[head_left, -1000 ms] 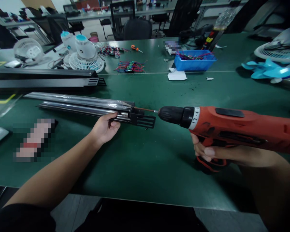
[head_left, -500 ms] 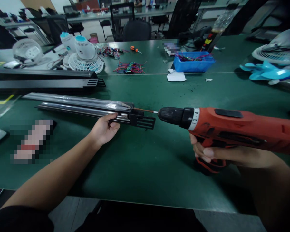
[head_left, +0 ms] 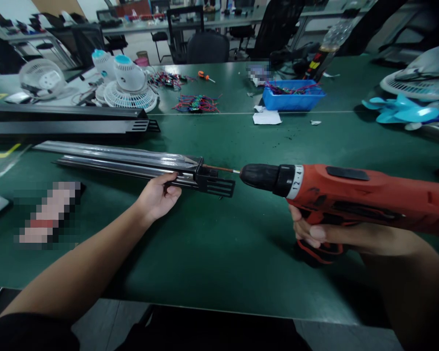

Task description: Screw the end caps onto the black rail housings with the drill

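My left hand (head_left: 160,196) grips a long dark metal profile (head_left: 131,165) near its right end, thumb on top and fingers curled underneath. A slotted black end bracket (head_left: 219,186) sticks out from that end. In my right hand (head_left: 314,233) is a red and black cordless drill (head_left: 336,190), held level by its handle and pointing left. From its chuck a long thin driver bit (head_left: 219,168) reaches to the end of the profile; the exact contact of the tip is hard to see. Clear film seems to cover part of the profile's top.
Behind lie more black profiles (head_left: 66,122), white fans (head_left: 129,87), wired circuit boards (head_left: 197,102) and an orange screwdriver (head_left: 205,76). A blue bin (head_left: 292,100) holds wires, with a bottle (head_left: 324,53) behind it. Turquoise fan blades (head_left: 402,111) lie right; a blurred-out object (head_left: 53,212) lies left.
Both hands keep their holds, and the drill and profile stay almost in place. The whole view shifts very slightly.
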`<action>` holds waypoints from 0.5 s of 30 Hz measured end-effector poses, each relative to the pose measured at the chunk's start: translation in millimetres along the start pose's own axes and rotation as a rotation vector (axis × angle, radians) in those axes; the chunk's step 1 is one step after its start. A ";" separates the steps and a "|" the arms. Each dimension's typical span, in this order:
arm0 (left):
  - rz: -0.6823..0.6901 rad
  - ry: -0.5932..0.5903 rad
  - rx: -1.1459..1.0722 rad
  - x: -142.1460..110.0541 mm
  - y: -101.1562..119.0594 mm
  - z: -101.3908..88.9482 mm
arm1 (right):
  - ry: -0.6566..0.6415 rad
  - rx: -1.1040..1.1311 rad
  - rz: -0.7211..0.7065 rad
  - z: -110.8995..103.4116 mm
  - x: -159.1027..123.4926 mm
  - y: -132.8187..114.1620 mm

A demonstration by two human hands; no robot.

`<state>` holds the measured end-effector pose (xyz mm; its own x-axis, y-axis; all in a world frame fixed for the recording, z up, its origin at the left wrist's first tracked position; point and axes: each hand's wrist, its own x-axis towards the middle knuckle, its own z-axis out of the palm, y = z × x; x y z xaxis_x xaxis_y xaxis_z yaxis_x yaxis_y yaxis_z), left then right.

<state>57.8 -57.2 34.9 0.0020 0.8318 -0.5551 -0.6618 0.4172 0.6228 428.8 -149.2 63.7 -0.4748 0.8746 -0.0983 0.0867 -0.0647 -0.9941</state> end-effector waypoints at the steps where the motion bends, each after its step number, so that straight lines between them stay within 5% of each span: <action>1: 0.001 0.004 -0.002 -0.5 0.1 0.5 | -0.008 -0.001 0.004 -0.4 -0.1 0.5; 15: 0.020 -0.075 -0.015 3.5 0.4 -5.6 | -0.042 -0.043 -0.029 -2.4 0.8 2.7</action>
<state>53.3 -56.2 30.1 0.0439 0.8653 -0.4993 -0.6737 0.3947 0.6248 430.7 -147.6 61.1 -0.5140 0.8548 -0.0723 0.1091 -0.0185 -0.9939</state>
